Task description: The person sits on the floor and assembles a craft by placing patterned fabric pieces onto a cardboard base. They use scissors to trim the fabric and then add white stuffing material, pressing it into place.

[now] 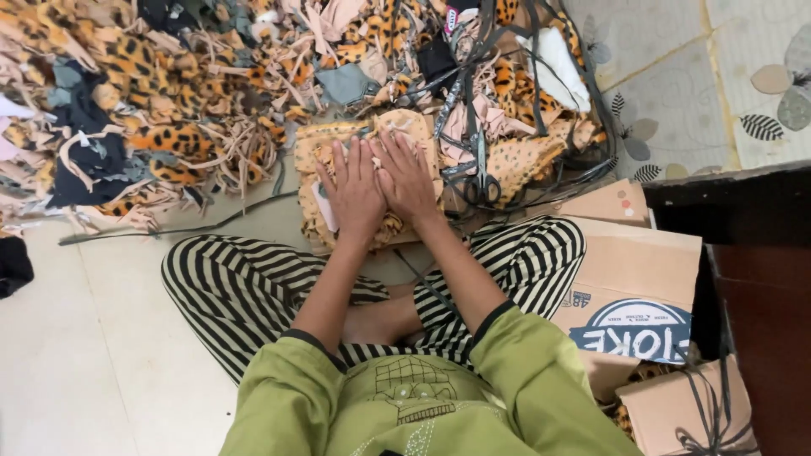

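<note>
Both hands lie flat and spread, fingers together, palms down: the left hand (355, 192) and the right hand (408, 179) press side by side, thumbs touching, on a stack of leopard-print fabric pieces (314, 156). Neither hand pinches or curls around anything; they only bear down on the top piece, which lies on the floor just in front of the crossed legs in striped trousers (228, 287).

Nearest the camera are the green sleeves (287, 405) and, at the person's right, flattened cardboard boxes (629, 270) beside a dark wooden piece of furniture (752, 279). Just right of the stack, a pair of scissors (481, 181) lies shut among dark straps.

Judging by how things lie, a small stack has been cut and squared up under the palms, so some of the work seems done. Beyond the hands, a large heap of scraps (169, 93) in leopard print, pink, grey and black covers the floor to the far edge of view; whether it is waste or stock left to sort cannot be told. Farther right, patterned floor covering (676, 76) shows.
</note>
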